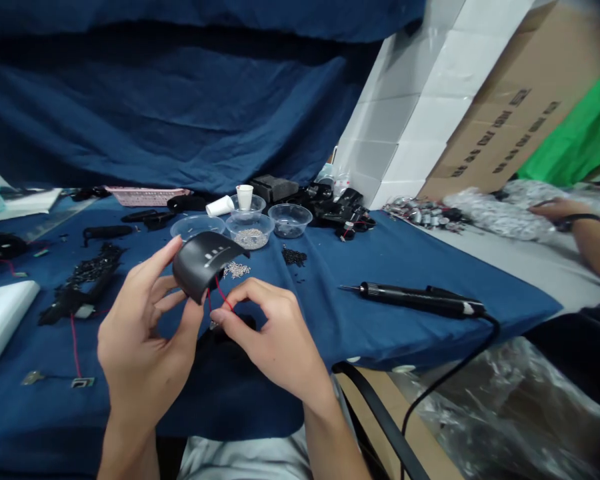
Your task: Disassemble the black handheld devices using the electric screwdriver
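Note:
A curved black plastic cover (pixel 205 263) with a row of small light marks is raised over the table's front. My left hand (pixel 147 320) grips it by its left end, thumb below and fingers above. Red wires (pixel 221 291) hang from the cover's underside. My right hand (pixel 267 320) pinches these wires between thumb and forefinger, just below the cover. Part of a small piece shows at the right fingertips, too hidden to name. Behind the cover lie a heap of small silvery screws (pixel 237 269) and a heap of small black pieces (pixel 294 256).
A black electric screwdriver (pixel 420 300) lies at right, its cord running off the table edge. Clear plastic bowls (pixel 290 220), paper cups (pixel 245 196) and a pink basket (pixel 145 196) stand behind. Black parts with wires (pixel 85 280) lie left. Another person's arm (pixel 595 240) reaches in at far right.

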Demonstrator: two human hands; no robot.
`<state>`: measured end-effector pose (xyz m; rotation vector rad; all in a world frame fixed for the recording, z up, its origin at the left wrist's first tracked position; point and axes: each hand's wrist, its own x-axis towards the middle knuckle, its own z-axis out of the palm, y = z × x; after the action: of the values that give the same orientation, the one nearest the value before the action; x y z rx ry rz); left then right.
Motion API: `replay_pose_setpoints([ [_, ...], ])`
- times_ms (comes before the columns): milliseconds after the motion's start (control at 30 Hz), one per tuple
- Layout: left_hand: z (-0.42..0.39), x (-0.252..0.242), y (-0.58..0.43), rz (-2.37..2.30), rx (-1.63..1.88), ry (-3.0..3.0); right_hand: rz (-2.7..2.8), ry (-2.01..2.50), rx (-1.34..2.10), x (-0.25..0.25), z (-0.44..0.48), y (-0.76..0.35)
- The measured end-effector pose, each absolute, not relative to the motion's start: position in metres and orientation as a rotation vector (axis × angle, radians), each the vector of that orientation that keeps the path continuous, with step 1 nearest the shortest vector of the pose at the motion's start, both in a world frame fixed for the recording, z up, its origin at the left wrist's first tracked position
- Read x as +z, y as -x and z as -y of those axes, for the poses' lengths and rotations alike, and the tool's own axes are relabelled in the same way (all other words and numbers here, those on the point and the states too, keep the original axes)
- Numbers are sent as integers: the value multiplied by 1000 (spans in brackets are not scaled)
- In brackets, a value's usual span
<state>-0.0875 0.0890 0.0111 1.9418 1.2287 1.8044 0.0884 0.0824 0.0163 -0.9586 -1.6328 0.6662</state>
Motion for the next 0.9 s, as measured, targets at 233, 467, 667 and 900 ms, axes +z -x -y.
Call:
replay_pose_setpoints([
  [233,-98,13,86,-1132,1751,-2014,1521,868,894,12,-98,-88],
  [467,-103,17,88,-1328,1628,-2604,1557,914,881,18,-94,-94],
  [667,-110,13,82,-1351,1620,-2834,1622,1001,860,19,-96,-99],
  [900,-107,8,78,-1341,1913,-2570,1603,1272,760,19,-94,-113],
])
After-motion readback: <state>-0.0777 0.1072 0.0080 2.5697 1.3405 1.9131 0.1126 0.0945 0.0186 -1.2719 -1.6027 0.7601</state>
